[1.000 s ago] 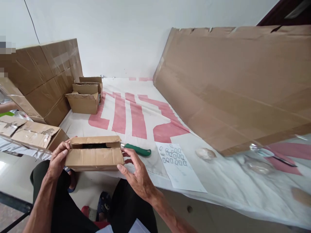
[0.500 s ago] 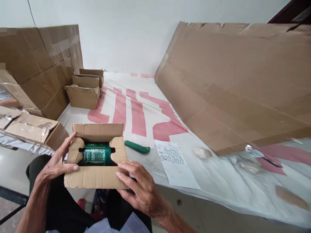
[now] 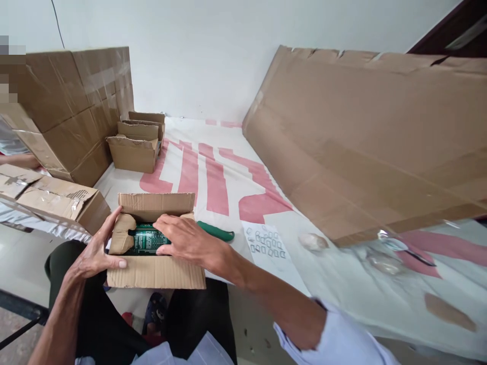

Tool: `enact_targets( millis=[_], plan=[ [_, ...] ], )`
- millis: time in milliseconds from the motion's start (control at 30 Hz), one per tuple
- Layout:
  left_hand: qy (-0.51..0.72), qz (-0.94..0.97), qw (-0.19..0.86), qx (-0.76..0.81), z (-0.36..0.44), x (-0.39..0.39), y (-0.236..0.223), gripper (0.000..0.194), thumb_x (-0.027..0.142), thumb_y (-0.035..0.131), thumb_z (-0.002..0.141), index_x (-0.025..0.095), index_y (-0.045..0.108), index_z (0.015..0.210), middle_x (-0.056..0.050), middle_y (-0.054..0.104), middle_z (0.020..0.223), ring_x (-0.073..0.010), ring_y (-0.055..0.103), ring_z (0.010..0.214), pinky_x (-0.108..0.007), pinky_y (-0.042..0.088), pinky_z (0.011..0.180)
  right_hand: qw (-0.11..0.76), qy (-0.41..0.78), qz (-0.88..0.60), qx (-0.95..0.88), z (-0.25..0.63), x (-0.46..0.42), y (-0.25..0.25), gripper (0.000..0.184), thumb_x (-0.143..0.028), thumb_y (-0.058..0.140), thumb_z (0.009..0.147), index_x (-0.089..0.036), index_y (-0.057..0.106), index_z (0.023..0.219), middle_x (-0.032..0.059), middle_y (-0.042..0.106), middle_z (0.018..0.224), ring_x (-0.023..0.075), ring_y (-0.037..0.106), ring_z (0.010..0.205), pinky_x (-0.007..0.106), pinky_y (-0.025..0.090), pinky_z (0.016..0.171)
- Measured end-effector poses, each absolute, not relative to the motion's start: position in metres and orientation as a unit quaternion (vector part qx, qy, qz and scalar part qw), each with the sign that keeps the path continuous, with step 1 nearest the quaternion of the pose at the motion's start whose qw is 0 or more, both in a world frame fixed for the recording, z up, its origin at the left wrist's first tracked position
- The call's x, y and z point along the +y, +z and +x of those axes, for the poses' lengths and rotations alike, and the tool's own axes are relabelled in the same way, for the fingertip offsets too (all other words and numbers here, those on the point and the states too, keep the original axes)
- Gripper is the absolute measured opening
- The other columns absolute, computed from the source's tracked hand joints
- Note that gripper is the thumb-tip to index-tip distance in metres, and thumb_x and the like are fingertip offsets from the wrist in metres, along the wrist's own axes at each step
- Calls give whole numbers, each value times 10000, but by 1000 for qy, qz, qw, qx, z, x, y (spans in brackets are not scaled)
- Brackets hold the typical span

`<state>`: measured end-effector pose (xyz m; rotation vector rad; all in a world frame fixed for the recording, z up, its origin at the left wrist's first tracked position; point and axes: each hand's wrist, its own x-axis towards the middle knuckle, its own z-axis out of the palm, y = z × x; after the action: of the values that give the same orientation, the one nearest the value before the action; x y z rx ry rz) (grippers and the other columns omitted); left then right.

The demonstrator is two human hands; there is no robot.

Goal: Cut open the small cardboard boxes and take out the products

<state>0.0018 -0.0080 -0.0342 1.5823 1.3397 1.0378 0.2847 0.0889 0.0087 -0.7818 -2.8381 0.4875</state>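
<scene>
An open small cardboard box [image 3: 155, 272] is at the table's front edge, its long flaps spread. Inside lies a green printed container [image 3: 146, 240] with pale lettering; its exact kind I cannot tell. My left hand [image 3: 93, 253] grips the box's left side, thumb over the front flap and fingers behind. Across the right part of the opening, my right hand [image 3: 186, 241] has its fingers and thumb on the container, covering the right inner flap and part of the green surface. Just right of the box, a green-handled tool [image 3: 216, 231] rests on the cloth, partly behind my right hand.
Several open boxes [image 3: 133, 154] stand at the back left beside stacked cartons [image 3: 76, 132]. A closed carton [image 3: 57, 195] is at left. A marked paper sheet [image 3: 272, 251], a clear plastic packet [image 3: 314, 241] and a big cardboard panel [image 3: 365, 142] are right. Another person's arm [image 3: 21, 160] shows far left.
My right hand has moved from the box's right front corner up and left onto the green container. The left hand keeps its grip on the box. The view has shifted slightly.
</scene>
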Motion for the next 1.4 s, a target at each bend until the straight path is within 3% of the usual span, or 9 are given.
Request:
enact_targets(
  millis=[100,233,433,667,900,1033,1100,1200,1400],
  plan=[
    [435,614,421,507,2,-8,-40,1476,795,957,558,290,246,1749,-162,264,1815,-524,175,1660,-678,238,1334,-19,149,-270,-951,259,99,1,597,-349,886,880,-162,630,1386,185,669,1346,360,660,1235,473,546,1027],
    [445,614,431,489,2,-8,-44,1555,788,979,503,286,208,1757,-160,169,1840,-514,109,1674,-678,145,1352,-63,141,-269,-951,243,104,-7,780,-228,879,823,-126,530,1513,225,610,1426,385,608,1297,488,495,1068],
    [444,596,441,503,6,-9,-42,1526,660,1033,550,274,187,1760,-189,275,1804,-530,286,1624,-703,274,1312,-65,150,-255,-953,254,101,0,525,-301,808,907,-136,614,1366,199,622,1378,376,607,1284,498,488,1062],
    [469,603,427,484,11,0,-49,1515,609,1040,567,266,172,1761,-204,333,1775,-505,336,1610,-679,318,1300,0,170,-297,-940,270,102,2,619,-391,830,904,-219,584,1445,149,603,1471,349,576,1391,470,462,1117],
    [426,648,393,494,19,14,-44,1440,632,1004,608,272,214,1756,-182,282,1797,-514,272,1633,-667,355,1288,-101,192,-303,-928,260,115,2,556,-370,776,918,-192,585,1409,170,643,1411,367,617,1345,446,487,1079],
    [397,682,366,493,18,12,-40,1471,639,1006,586,321,180,1761,-136,243,1811,-518,215,1645,-674,360,1286,-89,187,-279,-938,255,114,0,550,-374,766,909,-196,592,1400,172,649,1394,365,639,1315,435,514,1034],
    [393,686,365,491,16,11,-41,1502,628,1012,582,298,148,1765,-159,197,1821,-517,227,1640,-688,363,1278,-70,184,-280,-940,260,112,-1,512,-398,753,917,-204,616,1371,164,649,1392,363,646,1309,442,524,1028],
    [400,680,374,487,13,12,-46,1540,566,1032,581,245,104,1768,-213,181,1817,-498,285,1627,-667,350,1285,-15,175,-289,-941,271,109,-4,603,-385,759,910,-199,588,1457,170,642,1427,361,630,1350,467,519,1079],
    [417,679,396,456,12,23,-45,1606,551,1051,542,242,59,1767,-237,331,1763,-461,387,1594,-592,426,1243,66,197,-294,-933,289,113,-10,795,-326,786,872,-153,510,1596,205,576,1576,343,556,1475,486,445,1228]
  ],
)
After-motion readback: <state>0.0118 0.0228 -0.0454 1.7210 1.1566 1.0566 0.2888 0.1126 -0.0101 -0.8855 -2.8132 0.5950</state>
